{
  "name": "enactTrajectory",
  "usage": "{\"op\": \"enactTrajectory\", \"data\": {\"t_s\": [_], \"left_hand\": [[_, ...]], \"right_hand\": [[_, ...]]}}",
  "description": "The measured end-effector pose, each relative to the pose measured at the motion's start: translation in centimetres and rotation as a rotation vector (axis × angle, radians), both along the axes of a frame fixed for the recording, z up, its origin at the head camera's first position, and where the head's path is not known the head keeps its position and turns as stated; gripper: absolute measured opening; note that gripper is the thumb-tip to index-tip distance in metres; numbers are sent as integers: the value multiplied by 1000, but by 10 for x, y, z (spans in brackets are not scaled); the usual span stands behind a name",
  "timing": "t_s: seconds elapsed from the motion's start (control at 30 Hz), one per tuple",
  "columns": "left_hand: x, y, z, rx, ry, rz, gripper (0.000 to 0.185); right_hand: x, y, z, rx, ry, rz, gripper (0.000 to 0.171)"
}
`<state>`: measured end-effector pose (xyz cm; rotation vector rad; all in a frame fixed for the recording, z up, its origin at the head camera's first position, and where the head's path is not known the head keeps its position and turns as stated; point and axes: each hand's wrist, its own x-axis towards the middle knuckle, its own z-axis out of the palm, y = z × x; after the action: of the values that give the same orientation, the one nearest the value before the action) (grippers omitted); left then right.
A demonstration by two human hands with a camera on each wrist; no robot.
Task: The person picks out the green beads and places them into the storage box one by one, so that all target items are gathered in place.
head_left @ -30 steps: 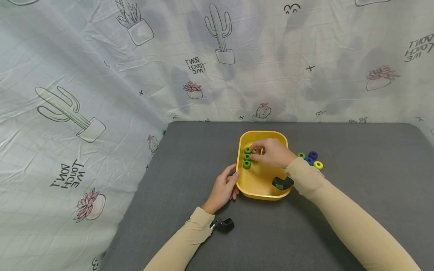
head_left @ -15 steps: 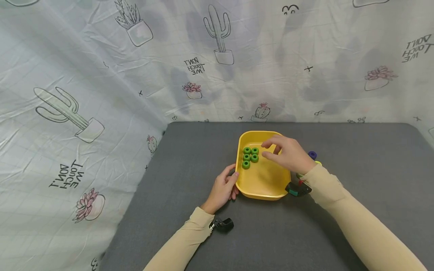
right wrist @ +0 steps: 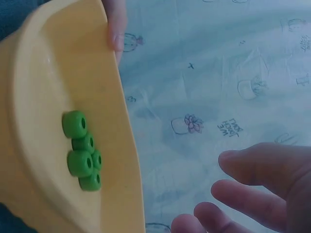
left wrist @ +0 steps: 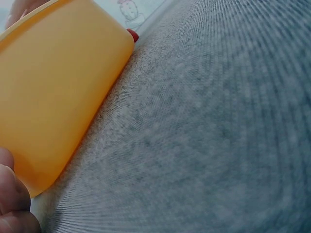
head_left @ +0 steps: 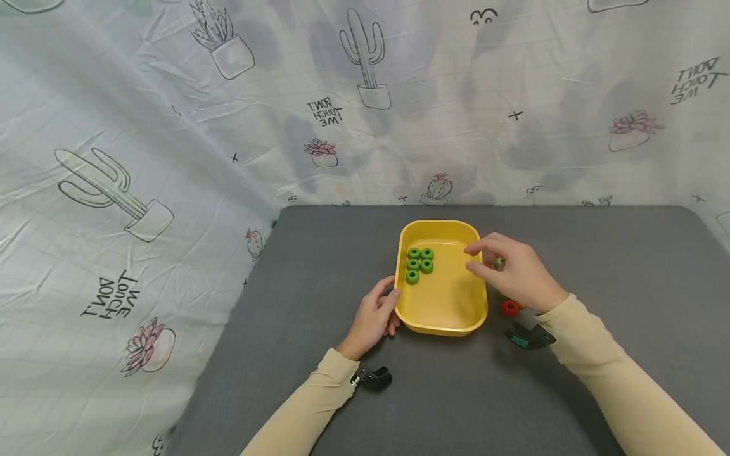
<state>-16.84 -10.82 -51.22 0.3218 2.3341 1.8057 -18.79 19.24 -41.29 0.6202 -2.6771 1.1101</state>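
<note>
The fingers (head_left: pixel 478 248) of the right hand (head_left: pixel 516 273) are spread and loosely bent, pinching nothing; in the right wrist view they hang apart in the air with gaps between them; they hover just past the right rim of the yellow tray (head_left: pixel 441 320), over the bench (head_left: pixel 616 304); a small green ring (head_left: pixel 499 261) shows between them on the bench surface, though whether a fingertip touches it cannot be told; a red ring (head_left: pixel 509 308) lies near the heel of this hand, just beside the tray's right front corner, and it peeks out as a red sliver (left wrist: pixel 132 34) behind the tray in the left wrist view.

The fingers of the left hand (head_left: pixel 373 318) are held together and rest against the tray's left wall near its front corner, the thumb (head_left: pixel 390 297) lying up along the rim; the hand touches the tray without curling round it.

Inside the tray, five green rings (head_left: pixel 419 263) lie in a tight cluster at the back left, two pairs and a single one nearest the left hand; the rest of the tray floor is bare yellow; the tray stands near the middle of the grey bench; behind and to the left hangs a pale sheet (head_left: pixel 171 126) printed with cactus drawings.
</note>
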Motion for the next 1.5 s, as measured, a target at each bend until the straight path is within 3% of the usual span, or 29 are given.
{"op": "enactTrajectory", "data": {"t_s": [0.67,1.2,1.5], "left_hand": [[1,0,0,-2,-11,1,49],[0,1,0,3,-11,4,49],[1,1,1,-6,-19,7,49]], "right_hand": [[15,46,-17,9,69,-64,25],[16,58,-39,72,7,-74,27],[12,63,-54,105,-80,-63,32]]}}
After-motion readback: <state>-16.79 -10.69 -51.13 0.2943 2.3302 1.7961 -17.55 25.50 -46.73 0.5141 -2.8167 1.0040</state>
